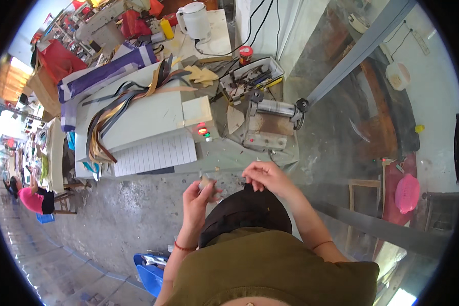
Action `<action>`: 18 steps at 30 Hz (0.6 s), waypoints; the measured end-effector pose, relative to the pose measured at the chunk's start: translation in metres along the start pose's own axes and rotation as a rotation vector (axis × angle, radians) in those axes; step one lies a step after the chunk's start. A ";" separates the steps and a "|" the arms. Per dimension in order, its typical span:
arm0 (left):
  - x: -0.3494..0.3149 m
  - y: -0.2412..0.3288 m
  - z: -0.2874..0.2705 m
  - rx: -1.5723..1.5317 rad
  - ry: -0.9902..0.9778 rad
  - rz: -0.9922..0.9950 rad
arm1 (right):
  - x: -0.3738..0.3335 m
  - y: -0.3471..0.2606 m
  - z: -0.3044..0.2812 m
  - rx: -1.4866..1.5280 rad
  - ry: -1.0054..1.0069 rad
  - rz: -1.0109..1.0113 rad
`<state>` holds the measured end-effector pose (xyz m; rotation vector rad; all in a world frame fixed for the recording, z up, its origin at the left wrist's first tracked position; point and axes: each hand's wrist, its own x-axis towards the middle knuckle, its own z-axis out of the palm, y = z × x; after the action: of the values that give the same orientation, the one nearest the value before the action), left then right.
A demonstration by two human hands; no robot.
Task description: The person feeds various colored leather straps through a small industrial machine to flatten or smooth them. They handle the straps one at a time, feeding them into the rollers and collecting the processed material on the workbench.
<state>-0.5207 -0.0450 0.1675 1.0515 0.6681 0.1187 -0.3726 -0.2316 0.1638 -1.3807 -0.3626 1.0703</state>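
Observation:
My left hand is raised in front of my chest, its fingers pinched on a small tan piece of leather. My right hand is beside it, fingers curled over the top edge of a black piece of material that hangs down against my olive shirt. The two hands are close together but apart, just in front of the near edge of the workbench.
On the bench stand a white machine draped with long leather strips, a small roller press, an open box of tools, a white kettle and a red-lidded jar. A blue stool sits lower left.

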 end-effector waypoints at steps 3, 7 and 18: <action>0.002 0.009 0.023 0.034 -0.105 0.088 | -0.004 -0.004 0.049 -0.074 0.200 -0.236; -0.009 -0.004 0.025 0.039 -0.170 0.194 | -0.005 -0.003 0.074 -0.231 0.310 -0.410; -0.041 0.007 0.016 0.012 -0.347 0.161 | -0.012 -0.004 0.093 -0.246 0.376 -0.547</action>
<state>-0.5430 -0.0703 0.1976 1.1035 0.2712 0.0688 -0.4476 -0.1834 0.1928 -1.5425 -0.5641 0.3155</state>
